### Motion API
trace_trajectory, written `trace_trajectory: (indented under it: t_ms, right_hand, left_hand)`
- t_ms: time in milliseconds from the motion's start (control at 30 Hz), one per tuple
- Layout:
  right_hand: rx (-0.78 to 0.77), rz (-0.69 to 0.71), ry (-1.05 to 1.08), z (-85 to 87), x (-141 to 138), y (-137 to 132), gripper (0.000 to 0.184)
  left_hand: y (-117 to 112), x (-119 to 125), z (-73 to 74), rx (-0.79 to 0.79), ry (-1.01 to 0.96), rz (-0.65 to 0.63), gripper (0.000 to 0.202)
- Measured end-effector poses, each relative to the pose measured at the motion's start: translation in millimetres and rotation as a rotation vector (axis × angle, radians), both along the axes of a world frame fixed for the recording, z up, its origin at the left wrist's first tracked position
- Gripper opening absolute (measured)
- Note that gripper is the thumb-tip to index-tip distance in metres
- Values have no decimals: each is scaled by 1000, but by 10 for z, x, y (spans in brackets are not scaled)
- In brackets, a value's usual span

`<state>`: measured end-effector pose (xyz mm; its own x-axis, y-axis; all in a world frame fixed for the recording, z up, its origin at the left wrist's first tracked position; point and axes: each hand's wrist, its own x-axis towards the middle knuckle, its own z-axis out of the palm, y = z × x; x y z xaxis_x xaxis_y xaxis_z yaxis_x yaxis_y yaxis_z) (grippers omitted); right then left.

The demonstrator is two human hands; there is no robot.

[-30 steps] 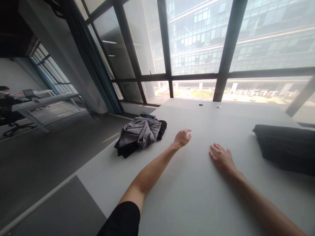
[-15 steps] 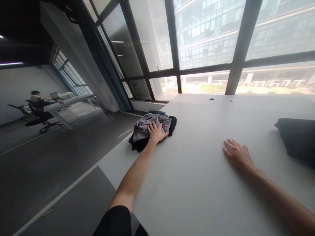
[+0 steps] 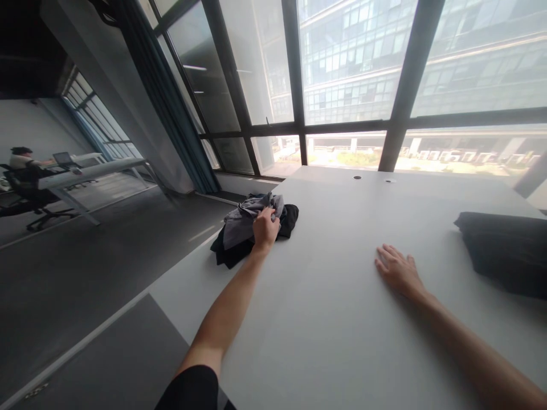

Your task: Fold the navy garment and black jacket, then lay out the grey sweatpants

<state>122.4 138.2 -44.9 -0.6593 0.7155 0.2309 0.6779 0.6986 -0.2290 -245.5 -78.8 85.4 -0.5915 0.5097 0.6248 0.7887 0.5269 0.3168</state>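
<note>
A crumpled pile of clothing lies near the table's left edge, with a grey garment (image 3: pixel 240 226) on top of a black garment (image 3: pixel 225 254). My left hand (image 3: pixel 265 229) sits on the pile, its fingers curled into the grey cloth. On the white table (image 3: pixel 325 319), my right hand (image 3: pixel 398 271) rests palm down with its fingers spread, touching only the tabletop. The nearest thing to it is a large black fabric bundle (image 3: pixel 504 253) at the right.
Tall dark-framed windows stand beyond the far table edge, where two small cable holes (image 3: pixel 356 177) sit. Dark floor lies left of the table. Farther left, a seated person (image 3: pixel 25 171) works at a white desk (image 3: pixel 94 172) with a laptop.
My left hand has moved from the bare table onto the pile and now has its fingers curled into the grey cloth, which looks bunched up. My right hand has stayed in place.
</note>
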Motion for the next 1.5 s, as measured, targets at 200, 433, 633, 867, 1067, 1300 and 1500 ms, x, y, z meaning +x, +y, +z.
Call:
trace_trajectory:
  t_ms: [200,433,633,867,1067,1300,1500]
  right_hand:
    - [-20,15,55,-47,2,31,50]
    - [-104,9,388,-89,29,179,50]
    - [-128,121,576,-9,28,202,54]
    - [-104,394,437,289,22,-16,57]
    - [-41,412,80,430,45,-147,69]
    - [36,63,-70,492,151,-626,76]
    - [-6,-2,74,451,513,-888,53]
  left_hand:
    - [147,792,-66,121,176,-460,31]
    - [265,1654,-651,-194,325,-1045,18]
    - [163,1786,-528,-422,353,-1275,34]
    - [82,1974,-535,-297,-60,-846,87]
    - [194,1855,-727,-458,-310,-727,96]
    - [413,1586,-511,-337,-281,-896,69]
    - [901,1371,-573,-240,-326,-827,73]
